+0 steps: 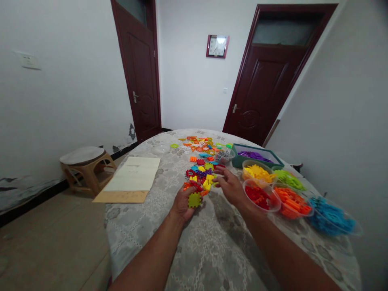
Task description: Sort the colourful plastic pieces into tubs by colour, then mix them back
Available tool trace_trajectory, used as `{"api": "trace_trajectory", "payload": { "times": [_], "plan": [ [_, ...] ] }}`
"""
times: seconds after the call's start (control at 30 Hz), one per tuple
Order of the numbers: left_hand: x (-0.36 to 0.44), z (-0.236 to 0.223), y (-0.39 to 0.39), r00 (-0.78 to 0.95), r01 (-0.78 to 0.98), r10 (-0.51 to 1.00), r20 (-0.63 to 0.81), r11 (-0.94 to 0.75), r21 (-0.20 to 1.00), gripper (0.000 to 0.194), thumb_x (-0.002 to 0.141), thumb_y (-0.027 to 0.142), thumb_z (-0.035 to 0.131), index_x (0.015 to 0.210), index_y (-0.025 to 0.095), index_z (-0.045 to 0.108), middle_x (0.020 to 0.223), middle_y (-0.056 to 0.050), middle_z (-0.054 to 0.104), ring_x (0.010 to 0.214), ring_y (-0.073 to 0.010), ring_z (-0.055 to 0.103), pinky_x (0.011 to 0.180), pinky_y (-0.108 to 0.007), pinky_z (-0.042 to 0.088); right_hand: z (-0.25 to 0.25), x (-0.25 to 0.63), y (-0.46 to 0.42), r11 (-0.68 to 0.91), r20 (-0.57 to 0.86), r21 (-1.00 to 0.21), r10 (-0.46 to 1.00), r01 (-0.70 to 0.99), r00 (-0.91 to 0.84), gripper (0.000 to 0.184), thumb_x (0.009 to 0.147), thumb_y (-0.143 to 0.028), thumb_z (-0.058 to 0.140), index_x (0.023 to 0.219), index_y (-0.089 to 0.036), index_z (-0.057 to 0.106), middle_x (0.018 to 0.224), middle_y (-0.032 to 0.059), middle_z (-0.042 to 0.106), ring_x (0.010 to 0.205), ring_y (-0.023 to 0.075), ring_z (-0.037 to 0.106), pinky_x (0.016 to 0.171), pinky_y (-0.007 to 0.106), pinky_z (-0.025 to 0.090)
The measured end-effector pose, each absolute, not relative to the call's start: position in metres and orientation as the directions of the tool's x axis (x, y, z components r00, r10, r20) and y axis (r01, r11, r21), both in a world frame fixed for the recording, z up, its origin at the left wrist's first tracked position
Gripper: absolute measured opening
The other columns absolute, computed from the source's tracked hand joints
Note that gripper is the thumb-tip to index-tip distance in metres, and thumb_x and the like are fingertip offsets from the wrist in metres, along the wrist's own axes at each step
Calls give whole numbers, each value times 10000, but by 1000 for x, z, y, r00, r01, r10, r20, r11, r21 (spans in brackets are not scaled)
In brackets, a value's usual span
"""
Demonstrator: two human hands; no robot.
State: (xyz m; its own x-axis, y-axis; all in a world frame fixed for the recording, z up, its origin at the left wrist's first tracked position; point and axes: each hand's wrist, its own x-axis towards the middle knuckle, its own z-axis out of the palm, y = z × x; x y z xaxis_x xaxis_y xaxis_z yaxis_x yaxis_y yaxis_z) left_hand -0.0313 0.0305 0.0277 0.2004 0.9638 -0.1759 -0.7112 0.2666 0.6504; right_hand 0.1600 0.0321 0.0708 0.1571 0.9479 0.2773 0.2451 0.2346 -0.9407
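Observation:
My left hand [182, 202] is closed around a small cluster of plastic interlocking building pieces. A yellow-green square piece with toothed edges [194, 200] shows at its front, and red and orange bits show above the thumb. My right hand [230, 185] is just to the right, fingers stretched out and apart. Its fingertips are close to a yellow-green piece at the edge of the loose pile; whether they touch it I cannot tell. Yellow pieces [208, 182] lie between the hands. Behind them is a mixed pile of red, purple and blue pieces [201, 173].
To the right stand clear bowls of red [259, 197], yellow [259, 173], green [289, 179], orange [292, 201] and blue pieces [330, 216]. A green-rimmed box [238, 158] holds purple pieces. Paper sheets [131, 173] lie at left, near a stool [86, 169]. More pieces [200, 144] are scattered at the back.

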Motion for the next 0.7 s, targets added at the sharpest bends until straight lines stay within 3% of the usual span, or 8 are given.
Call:
{"api": "trace_trajectory", "payload": {
  "times": [0.1,0.3,0.53,0.7],
  "plan": [
    [-30,28,29,220,-696,959,-178,282,660,327,686,165,820,982,153,682,836,-61,755,642,-182,702,556,-299,595,42,148,5,205,242,-930,966,304,90,382,919,-344,577,1256,-217,704,1226,107,745,917,216,741,723,341,622],
    [-24,28,25,258,-697,947,-193,320,642,283,702,140,812,962,147,698,841,-72,767,668,-195,729,585,-289,597,10,134,-16,188,255,-923,953,336,165,407,951,-368,566,1294,-189,694,1119,93,771,866,219,728,783,353,588],
    [-16,38,20,290,-713,891,-348,444,543,160,773,75,729,917,131,691,822,-94,766,644,-206,734,563,-288,602,8,134,-12,243,279,-940,952,241,124,304,917,-428,629,1083,-207,755,909,56,764,783,217,687,680,306,549],
    [-14,52,29,263,-712,884,-387,448,540,98,825,75,694,890,140,658,785,-74,740,589,-179,702,555,-285,604,10,141,-12,204,220,-975,942,88,254,310,927,-483,618,1050,-202,665,656,-40,615,566,154,560,540,252,447]
  ]
}}
